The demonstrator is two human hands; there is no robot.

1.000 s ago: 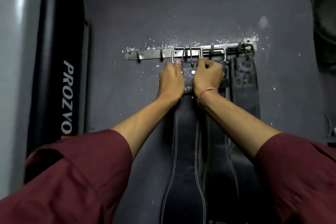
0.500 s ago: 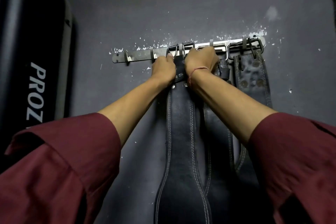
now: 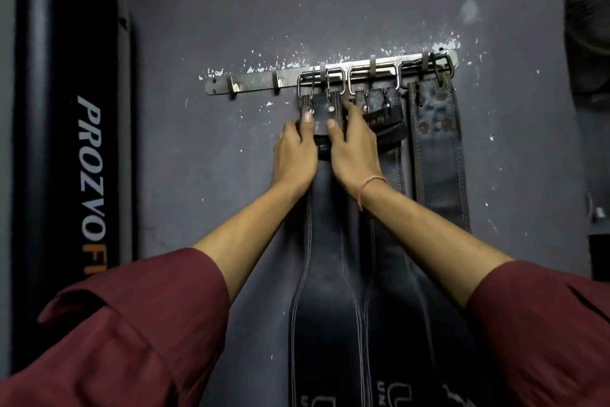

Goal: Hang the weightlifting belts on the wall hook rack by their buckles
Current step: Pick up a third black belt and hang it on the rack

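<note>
Left hand (image 3: pixel 293 155) and right hand (image 3: pixel 355 149) pinch the nine-o'clock belt (image 3: pixel 325 258), buckle (image 3: pixel 299 84) hooked on rack (image 3: pixel 254 83); seemingly all three hung.

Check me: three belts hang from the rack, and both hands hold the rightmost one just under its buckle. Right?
No: the head view shows the left hand and right hand holding the leftmost belt of the three hanging from the rack, just under its buckle.

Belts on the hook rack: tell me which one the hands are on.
The leftmost belt, black with white stitching; left hand and right hand both grip its upper end. The middle belt and worn right belt hang to its right.
</note>
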